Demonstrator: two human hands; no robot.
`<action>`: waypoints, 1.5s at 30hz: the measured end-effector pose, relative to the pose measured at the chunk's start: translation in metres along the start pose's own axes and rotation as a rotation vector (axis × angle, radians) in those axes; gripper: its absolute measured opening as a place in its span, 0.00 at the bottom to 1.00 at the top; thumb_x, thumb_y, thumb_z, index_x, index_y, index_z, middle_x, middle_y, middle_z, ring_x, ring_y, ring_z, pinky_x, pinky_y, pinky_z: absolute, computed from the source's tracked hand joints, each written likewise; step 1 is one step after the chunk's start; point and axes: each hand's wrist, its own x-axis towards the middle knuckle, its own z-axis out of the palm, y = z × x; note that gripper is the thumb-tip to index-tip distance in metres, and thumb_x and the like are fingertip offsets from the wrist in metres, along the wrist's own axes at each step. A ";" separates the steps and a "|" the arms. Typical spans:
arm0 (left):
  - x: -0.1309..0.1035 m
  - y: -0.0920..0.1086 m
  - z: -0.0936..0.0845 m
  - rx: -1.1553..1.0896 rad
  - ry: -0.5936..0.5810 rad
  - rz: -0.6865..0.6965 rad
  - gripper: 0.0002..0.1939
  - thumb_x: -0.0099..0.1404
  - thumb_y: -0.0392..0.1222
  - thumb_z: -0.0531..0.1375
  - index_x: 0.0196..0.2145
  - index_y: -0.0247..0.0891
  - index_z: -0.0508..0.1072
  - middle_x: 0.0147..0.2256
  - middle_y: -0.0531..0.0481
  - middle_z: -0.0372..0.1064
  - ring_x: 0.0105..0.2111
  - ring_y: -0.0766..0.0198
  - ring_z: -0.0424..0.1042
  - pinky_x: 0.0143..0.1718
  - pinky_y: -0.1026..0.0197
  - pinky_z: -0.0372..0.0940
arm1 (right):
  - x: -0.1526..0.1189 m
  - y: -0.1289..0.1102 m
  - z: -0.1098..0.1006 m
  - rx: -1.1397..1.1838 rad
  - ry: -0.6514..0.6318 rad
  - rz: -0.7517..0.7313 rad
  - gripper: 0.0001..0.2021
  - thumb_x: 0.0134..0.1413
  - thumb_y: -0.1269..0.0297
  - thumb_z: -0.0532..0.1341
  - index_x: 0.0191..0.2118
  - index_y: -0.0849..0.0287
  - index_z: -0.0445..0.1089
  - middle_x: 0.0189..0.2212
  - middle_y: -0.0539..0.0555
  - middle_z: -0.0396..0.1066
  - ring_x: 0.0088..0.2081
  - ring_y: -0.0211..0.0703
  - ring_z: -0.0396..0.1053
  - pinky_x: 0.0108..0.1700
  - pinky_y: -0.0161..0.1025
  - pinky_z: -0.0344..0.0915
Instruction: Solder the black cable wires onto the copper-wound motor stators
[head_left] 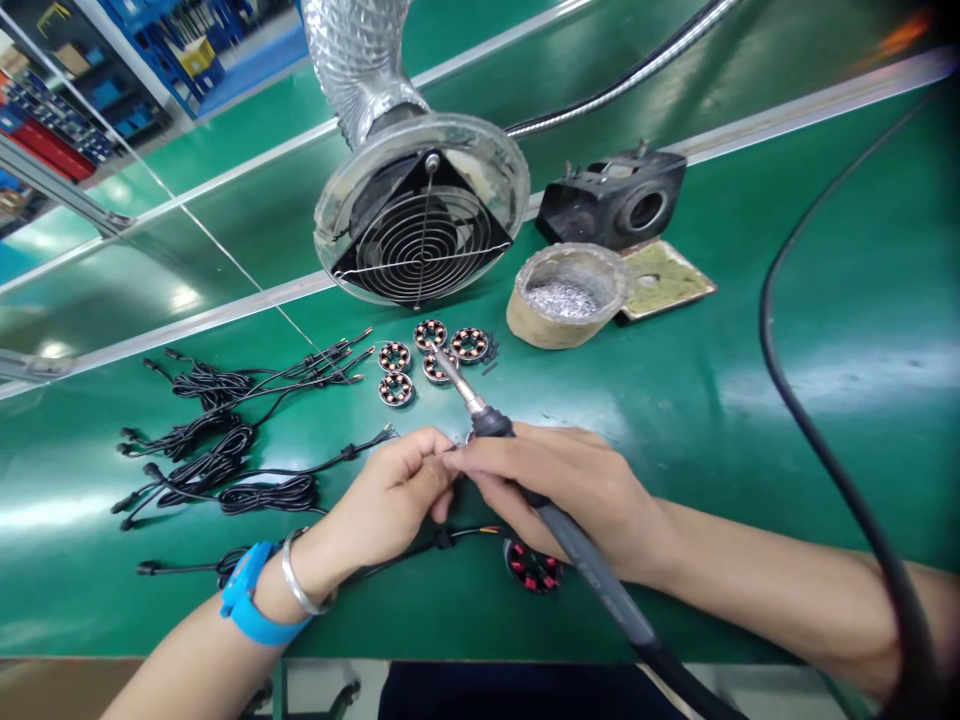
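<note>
Your right hand [574, 490] is gripping the soldering iron [576, 550], nearer you than the bowl [564, 334]; your left hand [397, 490] is pinching a mostly hidden small part [460, 448]. A forward slip could be scorching the coil rings [459, 344].

A grilled fan [420, 240] caps silver ducting [356, 60] — beyond sits a yellow bin [197, 57].
</note>
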 end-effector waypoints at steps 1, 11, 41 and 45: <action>0.001 -0.001 0.001 -0.013 0.020 0.000 0.16 0.70 0.51 0.50 0.29 0.37 0.61 0.20 0.59 0.55 0.21 0.71 0.52 0.24 0.66 0.50 | 0.001 0.000 -0.001 -0.019 0.009 0.008 0.14 0.58 0.78 0.56 0.48 0.57 0.66 0.26 0.46 0.69 0.24 0.32 0.63 0.28 0.29 0.62; 0.001 -0.005 0.004 0.009 0.122 -0.012 0.16 0.69 0.49 0.51 0.27 0.37 0.60 0.19 0.60 0.53 0.20 0.72 0.49 0.22 0.67 0.47 | 0.001 0.013 -0.007 -0.069 -0.131 -0.075 0.14 0.57 0.76 0.55 0.47 0.55 0.63 0.25 0.46 0.66 0.23 0.33 0.62 0.27 0.32 0.58; 0.004 -0.008 0.009 0.059 0.261 -0.071 0.16 0.68 0.51 0.53 0.27 0.38 0.58 0.20 0.60 0.49 0.20 0.72 0.46 0.21 0.67 0.45 | 0.006 -0.019 -0.055 0.097 -0.022 0.179 0.10 0.59 0.67 0.55 0.44 0.56 0.70 0.21 0.50 0.64 0.21 0.38 0.62 0.24 0.40 0.61; 0.003 -0.008 0.009 0.054 0.262 -0.064 0.16 0.68 0.51 0.53 0.27 0.38 0.58 0.20 0.61 0.48 0.20 0.72 0.46 0.21 0.68 0.46 | 0.008 -0.017 -0.053 0.145 -0.056 0.109 0.11 0.55 0.72 0.54 0.43 0.57 0.69 0.21 0.50 0.64 0.21 0.38 0.60 0.24 0.39 0.60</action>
